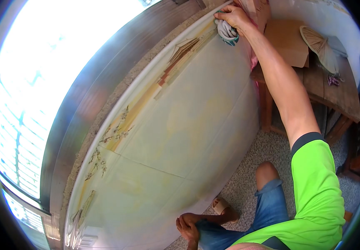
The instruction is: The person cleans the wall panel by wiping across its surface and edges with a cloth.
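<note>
My right hand (235, 17) is stretched out to the far upper end of a pale tiled wall panel (180, 137). Its fingers close on a bunched cloth (226, 31), white and grey with a green patterned edge, held against the panel's top edge. Painted on the panel are a brown-roofed building (184, 52) and flowering branches (115, 131). Down at the bottom, my left hand (187, 229) lies over my bent knee with nothing visible in it.
A bright barred window (17, 137) and its metal frame (77, 104) run along the left. At right, a wooden table (334, 91) holds a cardboard box (288, 41) and a fan-shaped item (319, 46). Pink fabric (255, 8) hangs by the panel's far end. Speckled floor (246, 166) lies below.
</note>
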Demonstrator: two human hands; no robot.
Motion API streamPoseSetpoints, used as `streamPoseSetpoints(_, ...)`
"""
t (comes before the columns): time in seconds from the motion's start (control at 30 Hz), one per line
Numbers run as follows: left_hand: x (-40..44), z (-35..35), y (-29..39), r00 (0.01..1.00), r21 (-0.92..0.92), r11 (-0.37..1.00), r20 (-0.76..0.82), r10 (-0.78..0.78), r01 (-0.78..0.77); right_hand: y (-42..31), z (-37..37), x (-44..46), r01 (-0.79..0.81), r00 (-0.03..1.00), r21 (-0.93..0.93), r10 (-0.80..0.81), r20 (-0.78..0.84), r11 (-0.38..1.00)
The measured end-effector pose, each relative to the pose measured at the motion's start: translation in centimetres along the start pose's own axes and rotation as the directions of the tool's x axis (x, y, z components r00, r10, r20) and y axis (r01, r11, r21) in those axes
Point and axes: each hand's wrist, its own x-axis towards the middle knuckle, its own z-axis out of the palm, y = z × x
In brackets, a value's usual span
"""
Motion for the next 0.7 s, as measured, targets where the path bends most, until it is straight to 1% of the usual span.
streamPoseSetpoints(0.03,0.0,0.0,0.1,1.000,0.005,1.000,-0.002,-0.004,0.004,-0.1,0.0,0.0,-0.028,0.999,0.042,0.028,0.020,0.999)
streamPoseSetpoints(0.07,0.0,0.0,0.1,1.000,0.004,1.000,-0.003,-0.004,0.004,0.1,0.1,0.2,-0.027,0.999,0.042,0.026,0.021,0.999)
streamPoseSetpoints(0.17,0.0,0.0,-0.1,1.000,0.000,1.000,0.009,-0.003,0.003,0.7,0.4,0.3,0.013,1.000,0.053,-0.012,-0.028,0.999)
streamPoseSetpoints(0.27,0.1,0.2,-0.2,1.000,-0.004,1.000,-0.009,0.011,-0.011,0.9,0.1,0.6,-0.025,0.999,0.095,0.027,-0.024,0.995)
streamPoseSetpoints(0.33,0.1,0.0,0.2,1.000,-0.001,1.000,-0.004,-0.005,0.005,1.5,0.0,1.6,0.014,0.999,-0.052,-0.017,-0.049,0.999)
streamPoseSetpoints(0.43,0.1,-0.4,0.9,1.000,-0.008,1.000,0.008,-0.018,0.018,2.6,-0.3,2.3,0.012,0.998,-0.046,-0.015,-0.064,0.999)
streamPoseSetpoints(0.57,0.0,-0.3,0.5,1.000,-0.011,1.000,-0.002,-0.012,0.012,0.7,0.3,0.5,0.003,1.000,-0.036,-0.004,-0.028,0.999)
streamPoseSetpoints(0.63,0.0,-0.3,0.5,1.000,-0.010,1.000,0.004,-0.015,0.015,-0.1,0.4,-0.5,-0.067,0.998,0.122,0.065,0.019,0.990)
streamPoseSetpoints(0.67,0.1,-0.2,0.6,1.000,-0.010,1.000,0.005,-0.013,0.013,0.5,0.4,0.3,-0.066,0.998,0.122,0.065,0.017,0.990)
streamPoseSetpoints(0.7,0.1,-0.2,0.6,1.000,-0.009,1.000,-0.001,-0.011,0.011,1.5,0.4,1.5,-0.053,0.997,0.034,0.055,-0.057,0.998)
